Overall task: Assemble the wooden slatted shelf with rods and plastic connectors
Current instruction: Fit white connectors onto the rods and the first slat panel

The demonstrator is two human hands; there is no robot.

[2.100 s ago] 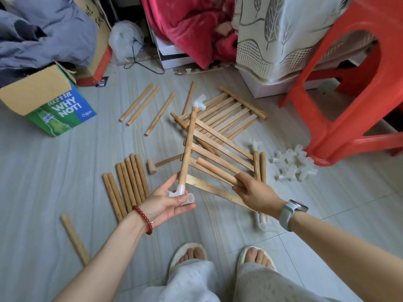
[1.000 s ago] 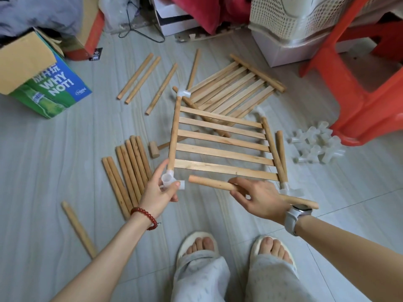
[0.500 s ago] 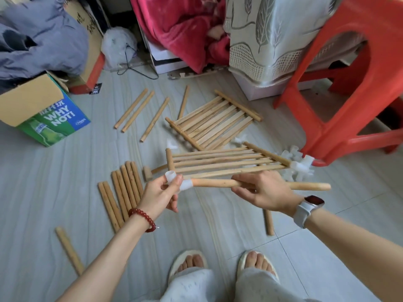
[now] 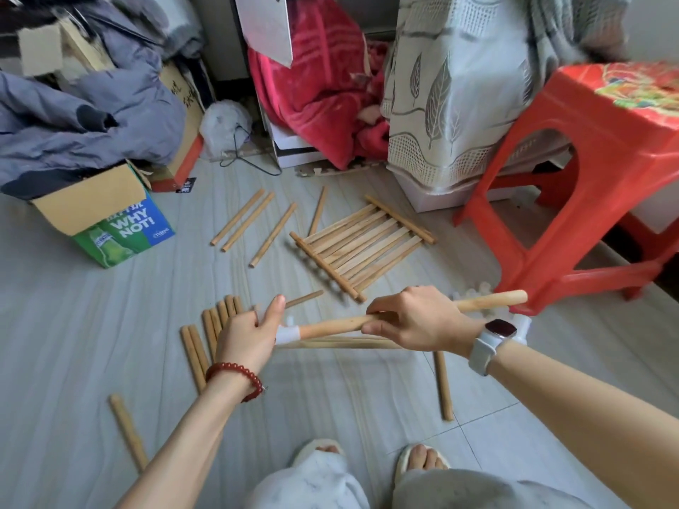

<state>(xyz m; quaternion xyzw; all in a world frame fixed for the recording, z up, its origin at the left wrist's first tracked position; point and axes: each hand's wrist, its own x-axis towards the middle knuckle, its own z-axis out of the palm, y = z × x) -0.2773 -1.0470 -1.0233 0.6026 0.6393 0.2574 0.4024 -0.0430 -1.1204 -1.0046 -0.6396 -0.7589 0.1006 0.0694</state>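
Now that the rod (image 4: 411, 314), free a second ago, sits in the connector (image 4: 287, 334), the right hand (image 4: 415, 323) grips it, the left hand (image 4: 250, 336) grips the connector, closing the panel's (image 4: 341, 343) near side.

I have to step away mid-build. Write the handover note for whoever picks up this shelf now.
Left hand grips the white connector at the held slatted panel's corner.
Right hand grips a rod, its left end at that connector; how deep it sits cannot be told.
On the floor: second slatted panel, a bundle of rods, loose rods.
Done: the held panel carries corner connectors.
Left: seat this rod, then add the remaining rods, connectors and the second panel.
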